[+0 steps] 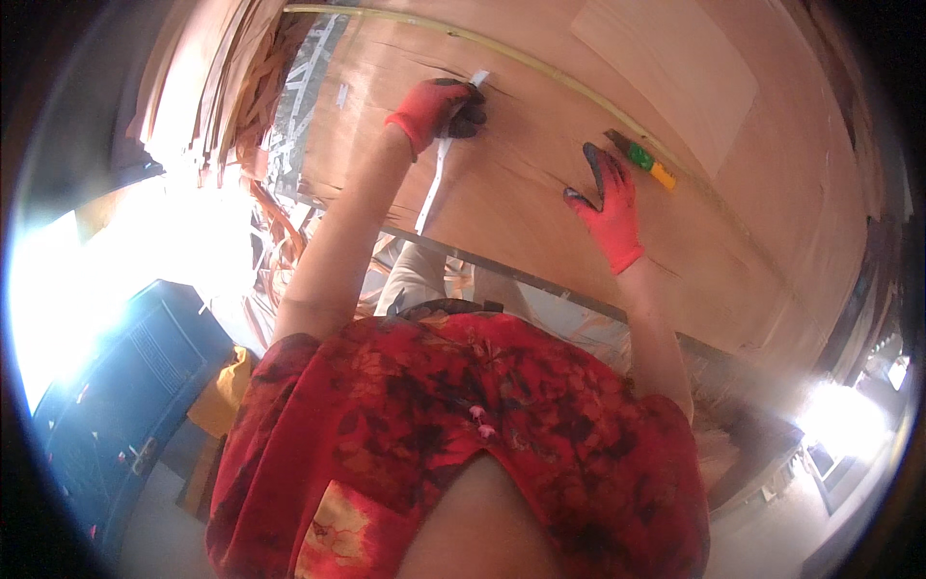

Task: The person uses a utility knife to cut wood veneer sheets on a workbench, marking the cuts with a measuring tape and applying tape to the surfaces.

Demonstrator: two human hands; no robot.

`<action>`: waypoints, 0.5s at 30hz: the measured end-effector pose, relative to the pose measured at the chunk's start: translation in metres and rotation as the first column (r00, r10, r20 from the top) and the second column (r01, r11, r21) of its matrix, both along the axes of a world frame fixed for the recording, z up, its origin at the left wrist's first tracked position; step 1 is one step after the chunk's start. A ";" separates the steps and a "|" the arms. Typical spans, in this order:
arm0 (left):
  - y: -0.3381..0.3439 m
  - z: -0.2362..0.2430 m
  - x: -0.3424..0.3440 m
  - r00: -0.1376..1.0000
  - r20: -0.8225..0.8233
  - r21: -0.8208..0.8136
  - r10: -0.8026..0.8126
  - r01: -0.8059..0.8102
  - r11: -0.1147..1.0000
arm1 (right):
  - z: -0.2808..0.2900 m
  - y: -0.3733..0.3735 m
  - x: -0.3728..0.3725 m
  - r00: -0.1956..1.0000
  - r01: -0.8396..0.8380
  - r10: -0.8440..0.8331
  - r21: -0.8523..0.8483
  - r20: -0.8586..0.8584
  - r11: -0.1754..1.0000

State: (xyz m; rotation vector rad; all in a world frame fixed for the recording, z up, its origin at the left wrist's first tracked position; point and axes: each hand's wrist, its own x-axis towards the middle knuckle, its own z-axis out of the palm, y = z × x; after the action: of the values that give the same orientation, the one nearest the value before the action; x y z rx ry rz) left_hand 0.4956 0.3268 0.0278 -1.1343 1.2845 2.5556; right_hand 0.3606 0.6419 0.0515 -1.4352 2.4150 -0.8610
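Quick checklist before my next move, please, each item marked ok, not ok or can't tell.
1. Left hand in red-and-black glove on the thin white strip: ok, fingers curled over it.
2. White strip stuck to the flat tan wooden sheet: cannot tell.
3. Right hand in red-and-black glove free: ok, thumb and fingers apart.
4. Green-and-yellow-handled tool in hand: not ok, it lies just beyond the right hand.
5. Long narrow yellow strip clear of the left hand: ok, it runs beyond it.
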 end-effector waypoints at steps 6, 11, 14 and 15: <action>0.004 0.044 0.027 0.996 -0.076 -0.180 -0.052 0.037 0.983 | -0.012 0.044 0.021 0.993 0.118 -0.118 -0.005 -0.032 0.993; 0.097 0.088 0.022 0.904 0.087 -0.126 -0.420 0.428 0.895 | -0.016 0.066 0.030 0.980 0.196 -0.198 -0.038 -0.033 0.980; 0.149 0.048 0.003 0.933 0.011 -0.013 -0.360 0.360 0.933 | -0.019 0.071 0.033 0.979 0.198 -0.199 -0.051 -0.030 0.979; 0.161 0.042 -0.002 0.950 0.016 -0.010 -0.312 0.312 0.950 | -0.020 0.073 0.033 0.979 0.198 -0.200 -0.049 -0.033 0.979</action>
State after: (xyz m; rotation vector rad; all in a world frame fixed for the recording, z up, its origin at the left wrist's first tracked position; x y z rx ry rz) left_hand 0.4935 0.4877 0.0701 -0.8663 1.3543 2.3072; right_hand 0.3933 0.7152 0.0313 -1.2503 2.6176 -0.9456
